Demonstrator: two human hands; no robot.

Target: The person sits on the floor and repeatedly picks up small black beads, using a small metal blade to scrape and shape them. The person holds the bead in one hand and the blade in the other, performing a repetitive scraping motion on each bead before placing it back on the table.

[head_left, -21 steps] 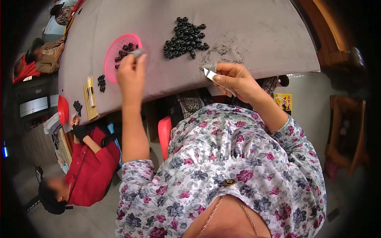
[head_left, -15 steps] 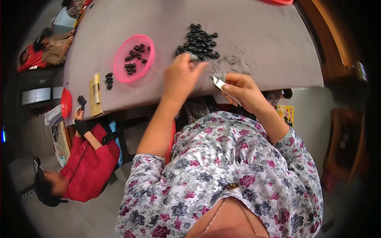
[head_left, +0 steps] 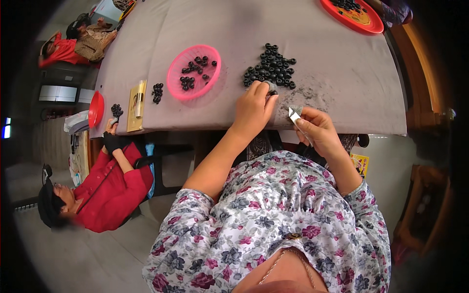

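At the near side of the pile of small black ring-like pieces (head_left: 273, 66), my left hand (head_left: 251, 108) is closed, its fingertips pinched on one black piece (head_left: 272, 92). Something grey covers or lies at those fingertips. My right hand (head_left: 318, 128) grips a slim white-and-silver cutter knife (head_left: 294, 116), its pale tip pointing up toward the pile. The two hands are apart, over the table's near edge. Black shavings (head_left: 310, 95) are scattered on the cloth just beyond my right hand.
A pink basket (head_left: 194, 48) with several black pieces stands to the left. Beyond it are a small black heap (head_left: 157, 93), a yellowish packet (head_left: 136, 105) and a red bowl (head_left: 96, 108). A co-worker in red (head_left: 110, 195) sits left. A red plate (head_left: 373, 27) lies far right.
The view has shifted, so the table things appear farther right and lower, and the far-right plate shows more. My left hand still pinches at the pile; my right keeps hold of the cutter knife.
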